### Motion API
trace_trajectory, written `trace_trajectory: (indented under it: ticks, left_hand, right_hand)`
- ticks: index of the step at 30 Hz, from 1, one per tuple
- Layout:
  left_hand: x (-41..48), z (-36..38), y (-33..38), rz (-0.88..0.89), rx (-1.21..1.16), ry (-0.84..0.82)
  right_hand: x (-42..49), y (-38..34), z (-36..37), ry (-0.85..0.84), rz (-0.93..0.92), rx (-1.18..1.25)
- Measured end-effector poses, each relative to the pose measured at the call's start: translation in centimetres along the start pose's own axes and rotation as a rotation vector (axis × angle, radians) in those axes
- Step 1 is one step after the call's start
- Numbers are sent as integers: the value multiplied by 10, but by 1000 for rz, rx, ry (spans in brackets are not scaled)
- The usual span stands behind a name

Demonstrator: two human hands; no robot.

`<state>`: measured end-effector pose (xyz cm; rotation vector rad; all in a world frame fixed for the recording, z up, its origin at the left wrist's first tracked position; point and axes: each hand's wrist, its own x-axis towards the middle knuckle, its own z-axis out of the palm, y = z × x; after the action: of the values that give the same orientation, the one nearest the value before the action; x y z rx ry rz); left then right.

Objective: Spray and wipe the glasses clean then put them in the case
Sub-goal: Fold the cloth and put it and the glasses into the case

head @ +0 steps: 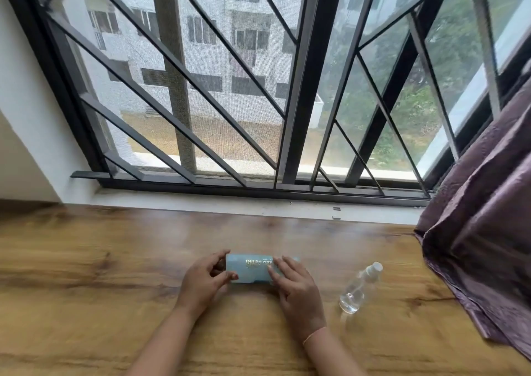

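Note:
A light blue glasses case (250, 269) with gold lettering lies closed on the wooden table (86, 275). My left hand (205, 282) grips its left end, thumb on the front edge and fingers over the back. My right hand (296, 286) rests on its right end, fingers spread flat on the lid. A clear spray bottle (359, 288) with a white nozzle lies on its side to the right of the case, apart from my hands. No glasses or cloth are in sight.
A purple curtain (482, 240) drapes onto the table's right side. A window with a dark metal grille (230, 88) and a white sill (230, 203) runs along the table's far edge. A white wall stands at the left.

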<state>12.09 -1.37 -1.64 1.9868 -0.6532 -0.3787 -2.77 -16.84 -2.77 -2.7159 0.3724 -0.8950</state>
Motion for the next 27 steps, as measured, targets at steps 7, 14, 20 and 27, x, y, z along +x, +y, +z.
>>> trace_trajectory:
  ticks: [7, 14, 20, 27]
  left_hand:
    - [-1, 0, 1, 19, 24, 30]
    - [0, 1, -2, 35, 53, 42]
    - [-5, 2, -4, 16, 14, 53]
    - [-42, 14, 22, -62, -186, 101]
  right_hand:
    - [-2, 2, 3, -31, 33, -15]
    - [-5, -3, -3, -96, 123, 86]
    - [-7, -19, -1, 87, 582, 213]
    - [9, -23, -8, 50, 832, 424]
